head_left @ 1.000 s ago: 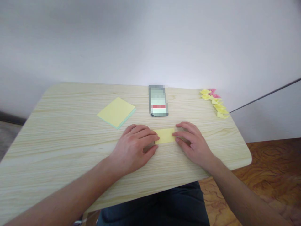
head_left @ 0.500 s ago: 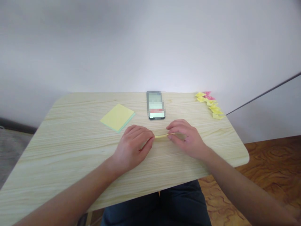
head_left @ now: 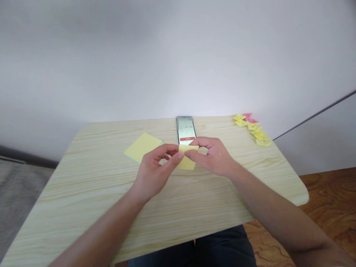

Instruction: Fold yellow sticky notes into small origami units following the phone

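Observation:
Between both hands, in front of the phone, is a small sheet of yellow paper (head_left: 188, 164) with its upper part folded over. My left hand (head_left: 158, 165) pinches the sheet's left side, thumb in front and the other fingers curled behind. On the right side, my right hand (head_left: 213, 156) grips the upper edge between thumb and index finger. The fingertips behind the paper are partly hidden. Left of my left hand lies a stack of square paper (head_left: 144, 145), yellow on top with green showing at its edge.
A phone (head_left: 187, 129) with a lit screen lies at the table's back edge, its lower end hidden by the hands. Several folded yellow and pink paper pieces (head_left: 257, 134) sit in a row at the back right. A wall rises behind the wooden table (head_left: 91, 178).
The yellow paper, seen edge-on before, now shows its face and a folded flap. My hands have come closer together. The camera view has shifted slightly.

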The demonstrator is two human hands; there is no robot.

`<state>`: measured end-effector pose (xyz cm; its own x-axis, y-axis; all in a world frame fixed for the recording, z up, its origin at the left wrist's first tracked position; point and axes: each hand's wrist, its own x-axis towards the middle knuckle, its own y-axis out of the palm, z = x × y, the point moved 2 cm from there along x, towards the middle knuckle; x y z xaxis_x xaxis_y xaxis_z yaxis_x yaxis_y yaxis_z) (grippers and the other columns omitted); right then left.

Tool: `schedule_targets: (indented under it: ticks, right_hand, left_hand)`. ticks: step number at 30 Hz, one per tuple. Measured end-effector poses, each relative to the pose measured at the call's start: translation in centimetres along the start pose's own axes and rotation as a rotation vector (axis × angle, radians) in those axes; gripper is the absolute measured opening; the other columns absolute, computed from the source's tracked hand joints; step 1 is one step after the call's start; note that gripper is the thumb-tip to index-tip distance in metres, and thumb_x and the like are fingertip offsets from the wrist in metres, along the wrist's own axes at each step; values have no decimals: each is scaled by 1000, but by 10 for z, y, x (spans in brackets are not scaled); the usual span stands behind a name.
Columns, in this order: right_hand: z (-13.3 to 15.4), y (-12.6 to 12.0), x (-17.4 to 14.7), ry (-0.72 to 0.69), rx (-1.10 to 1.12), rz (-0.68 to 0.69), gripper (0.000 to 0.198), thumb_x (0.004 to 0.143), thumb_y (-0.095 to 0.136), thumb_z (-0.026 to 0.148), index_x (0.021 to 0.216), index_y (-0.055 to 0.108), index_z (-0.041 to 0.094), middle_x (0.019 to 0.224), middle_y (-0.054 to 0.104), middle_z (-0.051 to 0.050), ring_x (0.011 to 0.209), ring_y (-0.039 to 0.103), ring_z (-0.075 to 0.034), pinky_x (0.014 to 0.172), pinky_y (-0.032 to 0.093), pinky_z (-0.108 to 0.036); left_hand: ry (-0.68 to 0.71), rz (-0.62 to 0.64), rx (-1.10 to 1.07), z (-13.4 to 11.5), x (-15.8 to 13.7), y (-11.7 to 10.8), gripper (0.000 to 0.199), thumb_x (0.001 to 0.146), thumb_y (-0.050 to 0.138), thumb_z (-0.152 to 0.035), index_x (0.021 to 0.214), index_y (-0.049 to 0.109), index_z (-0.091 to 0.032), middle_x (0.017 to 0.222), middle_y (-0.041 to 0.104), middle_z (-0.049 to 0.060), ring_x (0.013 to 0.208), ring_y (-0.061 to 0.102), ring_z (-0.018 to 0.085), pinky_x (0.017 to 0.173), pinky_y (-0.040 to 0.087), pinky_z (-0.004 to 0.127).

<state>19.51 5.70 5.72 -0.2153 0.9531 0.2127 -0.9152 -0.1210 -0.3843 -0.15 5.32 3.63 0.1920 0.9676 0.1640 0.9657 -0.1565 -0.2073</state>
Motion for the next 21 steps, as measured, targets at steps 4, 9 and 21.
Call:
schedule_targets:
  ticks: [4,9,21]
  right_hand:
    - [-5,3,-3,10,85,-39,19,86,75,37,92,77,19,88,75,-2,77,66,-16,71,51,-28]
    - [-15,3,-6,-2,176,-99,22,89,73,41,83,74,20,80,72,-1,74,63,-15,71,50,-28]
    - [-36,13,-5,223,350,107,30,87,75,46,77,72,18,73,70,-1,66,62,-14,63,50,-27]
  left_hand:
    - [6,-46,-20,-4,7,5,16,88,74,-37,87,77,-21,80,72,1,72,59,14,68,47,26]
    - [-52,-92,-178,5,9,10,17,85,78,-37,81,76,-20,77,72,0,72,60,13,69,49,24]
    - [-106,-189,-168,10,4,13,19,86,75,-33,77,73,-16,68,67,0,63,57,12,60,47,22]
